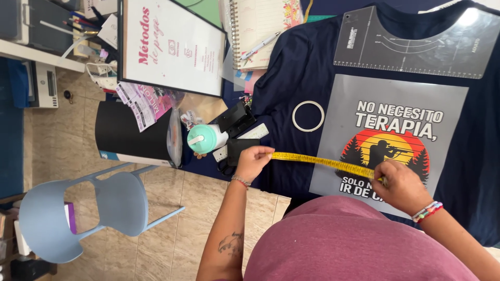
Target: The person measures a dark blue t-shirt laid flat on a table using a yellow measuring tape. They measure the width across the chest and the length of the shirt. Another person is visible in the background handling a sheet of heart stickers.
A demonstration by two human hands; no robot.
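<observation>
Now your left hand (253,162) and right hand (401,186) pinch a yellow tape (323,162) taut across the grey sheet (338,156); a white-framed sign (174,46) lies beyond.

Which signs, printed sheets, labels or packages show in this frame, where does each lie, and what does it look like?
Framed sign: upper left, white sheet, pink heading, black frame.
Transfer sheet: on the navy T-shirt, grey rectangle, white lettering, orange sunset with black silhouettes.
Alignment ruler: over the collar, grey translucent, white markings.
Leaflets: under the frame, pink and white.
Tape measure: yellow, stretched between left hand and right hand.

Beige tile floor (172,229), lt blue chair (78,213)
</observation>
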